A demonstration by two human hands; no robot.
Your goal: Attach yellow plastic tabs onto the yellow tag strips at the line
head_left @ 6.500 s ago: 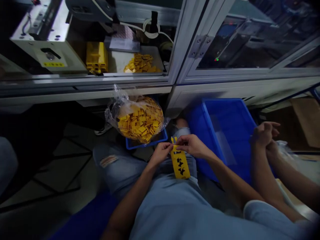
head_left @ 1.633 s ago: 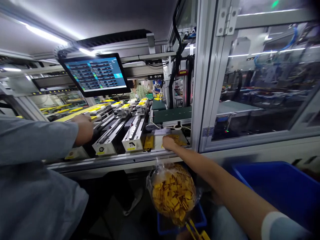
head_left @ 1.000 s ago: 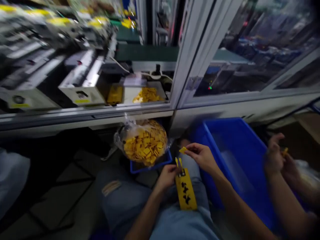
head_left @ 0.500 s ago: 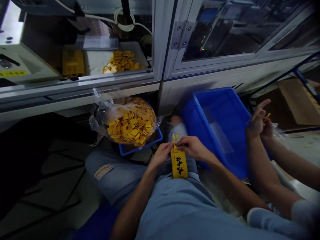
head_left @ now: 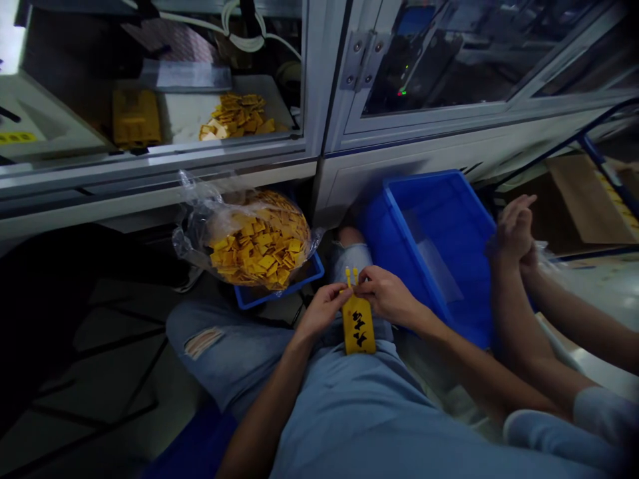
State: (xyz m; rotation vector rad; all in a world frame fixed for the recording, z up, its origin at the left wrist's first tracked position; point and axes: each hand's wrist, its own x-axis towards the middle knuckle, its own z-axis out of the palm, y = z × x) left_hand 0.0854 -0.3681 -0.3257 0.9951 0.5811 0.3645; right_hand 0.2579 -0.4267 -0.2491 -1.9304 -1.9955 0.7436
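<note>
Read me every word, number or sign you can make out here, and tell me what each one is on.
Yellow plastic strip held by the left hand and right hand: black marks, too blurred to quote.
Yellow sticker on the white machine housing: too small to read.
Nothing else is legible.

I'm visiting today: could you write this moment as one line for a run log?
left hand: holding yellow strip | right hand: holding yellow strip | nearby: bag of yellow pieces, blue crate
</note>
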